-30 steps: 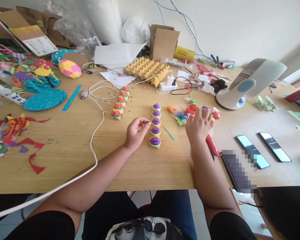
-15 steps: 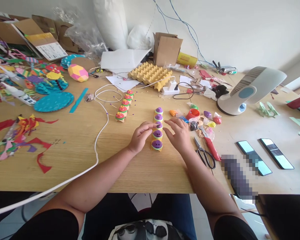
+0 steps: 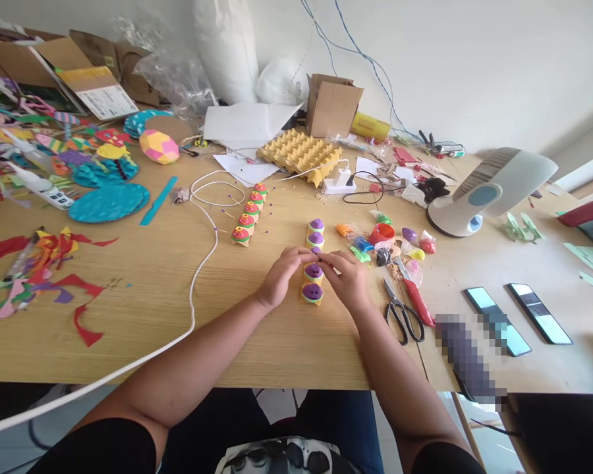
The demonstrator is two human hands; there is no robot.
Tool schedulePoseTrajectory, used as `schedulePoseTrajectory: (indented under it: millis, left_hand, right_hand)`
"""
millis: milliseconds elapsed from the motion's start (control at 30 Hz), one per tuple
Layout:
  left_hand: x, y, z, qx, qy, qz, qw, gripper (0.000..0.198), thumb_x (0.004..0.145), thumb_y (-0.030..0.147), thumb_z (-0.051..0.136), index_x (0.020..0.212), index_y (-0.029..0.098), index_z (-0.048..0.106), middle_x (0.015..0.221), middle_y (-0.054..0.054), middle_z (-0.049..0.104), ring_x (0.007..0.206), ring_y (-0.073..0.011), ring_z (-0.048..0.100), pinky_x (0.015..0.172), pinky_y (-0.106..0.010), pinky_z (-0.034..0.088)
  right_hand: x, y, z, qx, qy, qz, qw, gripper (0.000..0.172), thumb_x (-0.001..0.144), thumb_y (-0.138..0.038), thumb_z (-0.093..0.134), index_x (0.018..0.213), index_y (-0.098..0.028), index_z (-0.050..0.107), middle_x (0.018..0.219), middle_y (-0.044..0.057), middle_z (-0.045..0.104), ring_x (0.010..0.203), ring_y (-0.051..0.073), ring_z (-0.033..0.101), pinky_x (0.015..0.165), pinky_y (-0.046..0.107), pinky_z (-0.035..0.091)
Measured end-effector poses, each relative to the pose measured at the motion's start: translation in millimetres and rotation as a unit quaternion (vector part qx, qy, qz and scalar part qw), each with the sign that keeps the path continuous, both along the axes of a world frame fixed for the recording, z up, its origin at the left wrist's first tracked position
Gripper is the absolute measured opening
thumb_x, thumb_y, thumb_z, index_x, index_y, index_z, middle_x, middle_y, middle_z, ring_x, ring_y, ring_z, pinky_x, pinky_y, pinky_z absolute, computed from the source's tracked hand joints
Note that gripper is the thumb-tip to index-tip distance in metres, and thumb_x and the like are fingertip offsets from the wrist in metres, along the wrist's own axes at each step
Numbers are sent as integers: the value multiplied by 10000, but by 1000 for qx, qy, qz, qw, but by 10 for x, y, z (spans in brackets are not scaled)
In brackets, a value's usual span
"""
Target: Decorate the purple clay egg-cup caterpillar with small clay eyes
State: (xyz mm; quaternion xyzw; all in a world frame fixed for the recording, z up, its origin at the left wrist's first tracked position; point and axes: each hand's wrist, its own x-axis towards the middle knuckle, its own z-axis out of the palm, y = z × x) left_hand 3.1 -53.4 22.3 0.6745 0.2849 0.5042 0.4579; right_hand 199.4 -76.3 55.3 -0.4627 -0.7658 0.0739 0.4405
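A row of egg-carton cups topped with purple clay (image 3: 311,291) stands upright-side up in front of me, pointing away. The two nearest cups have small black dots on the purple. Over the middle cup, my left hand (image 3: 281,273) has its thumb and fingers pressed together at a tiny dark piece of clay (image 3: 319,257). My right hand (image 3: 346,276) meets it there from the right, its thumb and forefinger closed at the same piece. The fingers partly hide the middle cup. Beyond and left is a similar row with red-topped cups (image 3: 246,219) and pins stuck out sideways.
Right of my hands lie scissors (image 3: 402,313), a red-handled knife (image 3: 418,299), bagged clay (image 3: 362,243) and a red ring-shaped container (image 3: 382,233). A white fan (image 3: 484,194) stands farther right, near two phones (image 3: 497,320). A white cable (image 3: 194,289) crosses the left side.
My right hand has moved left and its fingertips now meet those of my left hand over the middle cup. The whole view has shifted slightly.
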Motion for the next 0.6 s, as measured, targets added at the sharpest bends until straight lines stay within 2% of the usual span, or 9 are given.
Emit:
schedulePoseTrajectory:
  millis: [100,200,300,400,600]
  left_hand:
    - [-13,-30,92,100,68,33,992,424,1065,407,371,1212,266,743,1186,-78,695,1179,-242,572,1089,-444,410]
    - [0,-52,153,150,84,76,982,339,1050,364,447,1179,250,740,1116,-76,705,1117,-234,590,1025,-426,442]
    - [14,-39,151,151,97,141,973,251,1020,335,530,1125,243,738,1071,-68,716,1076,-231,609,1001,-415,458]
    - [21,-2,96,132,107,191,967,206,1000,315,568,1099,239,732,1058,-62,717,1067,-229,615,998,-406,465]
    - [54,34,-7,104,122,190,969,187,982,241,590,1116,240,721,1103,-57,717,1093,-217,614,983,-383,490]
  right_hand:
    - [52,16,-76,-26,54,21,998,160,969,-325,650,1012,-266,792,876,60,763,790,202,699,725,356,545]
    - [83,26,-113,-83,130,7,988,161,970,-352,632,984,-240,747,816,43,730,720,184,653,672,331,520]
    - [77,49,-156,-135,234,-18,963,196,1002,-400,554,921,-234,618,757,11,641,675,167,588,635,307,491]
    - [55,77,-209,-157,283,-25,946,262,1032,-443,479,857,-248,495,716,-13,552,650,161,522,627,302,464]
    - [30,65,-247,-181,208,-13,961,405,1044,-468,425,734,-228,525,707,10,564,669,166,525,646,302,434]
